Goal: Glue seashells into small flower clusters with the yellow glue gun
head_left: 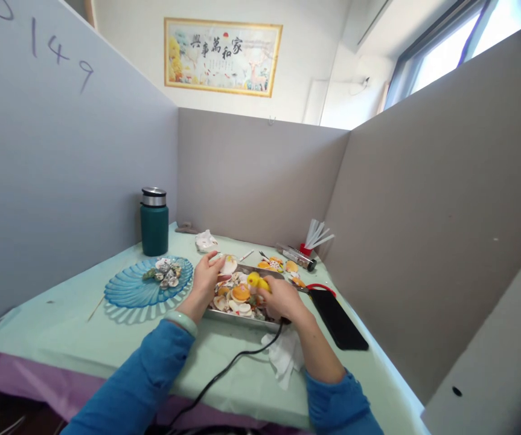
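My left hand (204,279) pinches a pale seashell (229,264) over the far left part of a metal tray (242,320). In my right hand (284,297) is a yellow glue gun (259,281), its nose towards the left, above the tray. A black cord (237,359) runs from below that hand to the table's front edge. Orange and white shells (241,293) fill the tray. My fingers hide part of the glue gun and the tray's right side. Left of the tray, a blue scalloped plate (127,287) carries a cluster of small shells (166,273).
A green bottle (154,223) stands behind the plate. Crumpled tissue (285,356) lies before the tray, a black phone (339,320) and red-handled scissors (322,287) to its right. Translucent sticks (317,234) stand in a red holder at the back. Grey partitions (260,169) enclose the table.
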`<state>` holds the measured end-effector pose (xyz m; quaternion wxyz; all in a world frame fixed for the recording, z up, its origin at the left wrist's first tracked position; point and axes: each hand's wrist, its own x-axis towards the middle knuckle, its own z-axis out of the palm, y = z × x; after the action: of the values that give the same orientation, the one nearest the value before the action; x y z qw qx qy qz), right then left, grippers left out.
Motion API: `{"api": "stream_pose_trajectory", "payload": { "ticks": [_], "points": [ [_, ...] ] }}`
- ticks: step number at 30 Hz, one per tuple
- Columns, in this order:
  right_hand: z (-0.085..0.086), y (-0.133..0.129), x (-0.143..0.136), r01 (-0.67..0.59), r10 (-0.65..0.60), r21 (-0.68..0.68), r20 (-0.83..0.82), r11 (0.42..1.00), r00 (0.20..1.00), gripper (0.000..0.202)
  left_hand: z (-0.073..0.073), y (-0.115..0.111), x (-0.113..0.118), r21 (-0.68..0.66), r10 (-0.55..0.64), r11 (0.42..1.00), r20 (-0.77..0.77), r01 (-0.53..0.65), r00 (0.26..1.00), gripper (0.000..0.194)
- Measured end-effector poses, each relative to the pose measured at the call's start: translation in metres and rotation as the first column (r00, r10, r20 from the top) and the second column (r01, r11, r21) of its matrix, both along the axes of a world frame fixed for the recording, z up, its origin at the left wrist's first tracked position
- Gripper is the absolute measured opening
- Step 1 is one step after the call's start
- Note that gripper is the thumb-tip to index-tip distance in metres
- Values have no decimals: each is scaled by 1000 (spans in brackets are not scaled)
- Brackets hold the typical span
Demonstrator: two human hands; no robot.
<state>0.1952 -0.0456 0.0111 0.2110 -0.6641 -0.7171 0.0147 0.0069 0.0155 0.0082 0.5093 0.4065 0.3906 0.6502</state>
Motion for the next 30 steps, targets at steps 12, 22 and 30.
{"api": "stream_pose_trajectory", "payload": {
  "ticks": [12, 22, 30],
  "points": [
    [5, -6, -26, -348, 322, 263, -938, 900, 125, 35, -3, 1, 1, 59, -25, 998, -35, 27, 999, 47],
    [-8, -1, -29, -239, 282, 183, -824, 954, 492, 39, -4, 2, 1, 117, 0, 993, -81, 10, 997, 52],
    [-9, 0, -31, -240, 292, 190, -801, 952, 523, 39, -7, 4, 2, 157, 4, 987, -120, 15, 993, 55]
  ]
}}
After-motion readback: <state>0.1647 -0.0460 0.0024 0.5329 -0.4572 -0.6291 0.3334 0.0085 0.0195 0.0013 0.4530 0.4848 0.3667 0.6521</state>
